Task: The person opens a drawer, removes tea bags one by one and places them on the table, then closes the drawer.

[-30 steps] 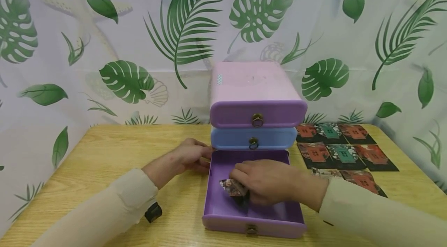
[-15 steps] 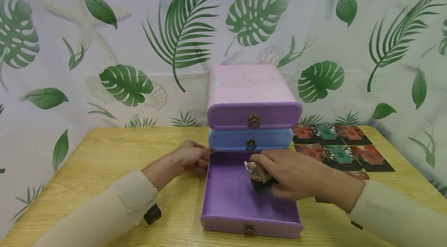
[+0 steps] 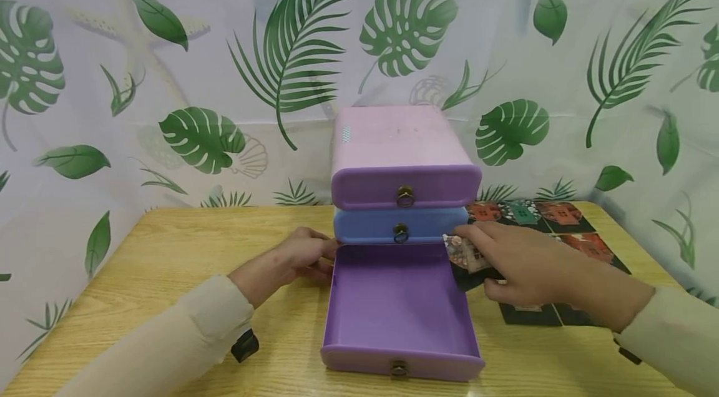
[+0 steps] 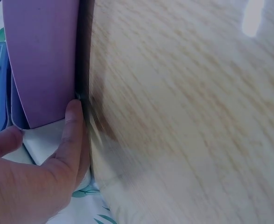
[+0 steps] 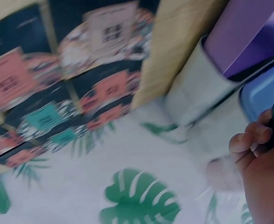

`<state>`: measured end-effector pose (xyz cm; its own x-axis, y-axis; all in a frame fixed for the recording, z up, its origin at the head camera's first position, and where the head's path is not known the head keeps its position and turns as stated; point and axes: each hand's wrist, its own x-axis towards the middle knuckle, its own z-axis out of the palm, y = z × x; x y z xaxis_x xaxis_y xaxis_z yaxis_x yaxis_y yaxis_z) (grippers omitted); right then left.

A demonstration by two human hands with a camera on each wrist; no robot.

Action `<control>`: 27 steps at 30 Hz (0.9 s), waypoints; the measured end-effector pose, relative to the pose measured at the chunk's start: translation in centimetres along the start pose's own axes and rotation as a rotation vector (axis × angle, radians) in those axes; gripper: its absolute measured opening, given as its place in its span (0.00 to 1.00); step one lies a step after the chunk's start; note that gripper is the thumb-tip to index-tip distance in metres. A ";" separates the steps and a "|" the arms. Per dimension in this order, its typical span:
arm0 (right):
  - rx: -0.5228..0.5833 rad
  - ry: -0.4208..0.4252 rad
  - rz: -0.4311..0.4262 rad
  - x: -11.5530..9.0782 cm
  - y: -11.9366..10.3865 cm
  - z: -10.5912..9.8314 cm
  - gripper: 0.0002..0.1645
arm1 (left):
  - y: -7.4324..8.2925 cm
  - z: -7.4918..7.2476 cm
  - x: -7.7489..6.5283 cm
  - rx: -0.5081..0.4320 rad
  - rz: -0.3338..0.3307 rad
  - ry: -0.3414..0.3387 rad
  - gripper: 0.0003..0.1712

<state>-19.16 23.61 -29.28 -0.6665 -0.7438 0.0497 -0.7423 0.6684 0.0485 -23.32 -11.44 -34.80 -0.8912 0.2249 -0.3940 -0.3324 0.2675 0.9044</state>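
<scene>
A small dark square packet with a printed picture (image 3: pixel 466 259) is pinched in my right hand (image 3: pixel 539 263), beside the right wall of the pulled-out purple bottom drawer (image 3: pixel 401 303). The drawer's bare floor shows in the head view. My left hand (image 3: pixel 306 256) touches the left side of the drawer unit (image 3: pixel 401 135) at the bottom level. In the left wrist view, the thumb lies at the casing's upper corner, and an outstretched finger (image 4: pixel 71 130) presses low on its side near the table. The right wrist view shows only part of the right hand (image 5: pixel 267 163).
Similar printed squares (image 3: pixel 562 213) lie in rows on the table right of the unit, partly hidden by the right hand and forearm. The blue middle drawer (image 3: pixel 371 222) and purple top drawer (image 3: pixel 365 188) are closed. A leaf-print cloth (image 3: pixel 185 72) hangs behind.
My right hand has lifted the packet from over the purple drawer and carried it right, to the drawer's right edge. My left hand has stayed against the unit's side.
</scene>
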 end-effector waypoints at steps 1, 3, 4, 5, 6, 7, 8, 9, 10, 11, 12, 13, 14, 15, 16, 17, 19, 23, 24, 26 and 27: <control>-0.002 -0.005 0.022 -0.4 0.4 -0.1 0.45 | 0.0 0.0 0.0 0.001 0.000 0.002 0.24; -0.010 -0.002 0.049 -1.1 1.3 -0.2 0.47 | -0.1 0.0 0.1 -0.001 -0.001 0.007 0.24; -0.016 -0.002 0.061 -1.5 1.8 -0.2 0.48 | -0.1 0.0 0.1 -0.002 -0.002 0.009 0.24; -0.027 -0.002 0.068 -1.8 2.2 -0.2 0.49 | -0.1 0.0 0.1 -0.001 -0.001 0.009 0.24; -0.037 -0.007 0.077 -2.2 2.6 -0.3 0.50 | -0.2 0.0 0.2 0.001 -0.001 0.009 0.24; -0.041 -0.006 0.083 -2.5 2.9 -0.3 0.50 | -0.2 0.0 0.2 0.002 -0.002 0.009 0.24; -0.046 -0.004 0.090 -2.8 3.3 -0.3 0.50 | -0.2 0.0 0.3 0.003 -0.003 0.008 0.24; -0.055 -0.002 0.098 -3.0 3.6 -0.4 0.50 | -0.2 0.0 0.3 0.007 -0.002 0.009 0.24; -0.061 0.002 0.106 -3.3 3.8 -0.5 0.49 | -0.2 0.0 0.3 0.011 0.000 0.007 0.24; -0.067 0.010 0.109 -3.4 4.1 -0.6 0.49 | -0.2 0.0 0.3 0.014 0.000 0.009 0.24; -0.068 0.012 0.119 -3.6 4.4 -0.7 0.48 | -0.3 0.0 0.3 0.016 -0.001 0.012 0.24; -0.069 0.013 0.127 -3.8 4.7 -0.7 0.48 | -0.3 -0.1 0.3 0.016 -0.002 0.014 0.24; -0.072 0.015 0.135 -4.1 5.1 -0.8 0.47 | -0.3 -0.1 0.3 0.016 -0.002 0.017 0.24; -0.065 0.014 0.144 -4.4 5.4 -0.8 0.48 | -0.3 -0.1 0.2 0.016 -0.004 0.019 0.24; -0.057 0.009 0.155 -4.7 5.8 -0.8 0.48 | -0.3 -0.1 0.2 0.016 -0.005 0.020 0.24; -0.050 -0.003 0.167 -5.1 6.2 -0.7 0.49 | -0.2 -0.1 0.2 0.016 -0.008 0.022 0.25; -0.035 -0.025 0.195 -6.0 7.1 -0.5 0.51 | -0.2 -0.1 0.2 0.012 -0.010 0.017 0.25; -0.040 -0.076 0.275 -8.0 9.4 0.6 0.55 | -0.1 -0.1 0.1 0.004 -0.003 0.001 0.26; -0.046 -0.089 0.301 -8.6 10.1 0.9 0.55 | -0.2 -0.1 0.0 -0.002 0.001 -0.004 0.26; -0.061 -0.114 0.351 -9.6 11.4 1.7 0.53 | -0.2 -0.1 0.0 -0.012 0.004 -0.013 0.25; -0.070 -0.135 0.368 -10.1 12.0 2.1 0.52 | -0.2 -0.1 0.0 -0.018 0.004 -0.019 0.25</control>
<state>-21.51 39.17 -31.25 -0.8938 -0.4450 -0.0552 -0.4484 0.8856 0.1205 -23.30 -11.56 -34.98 -0.8867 0.2433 -0.3931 -0.3343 0.2497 0.9088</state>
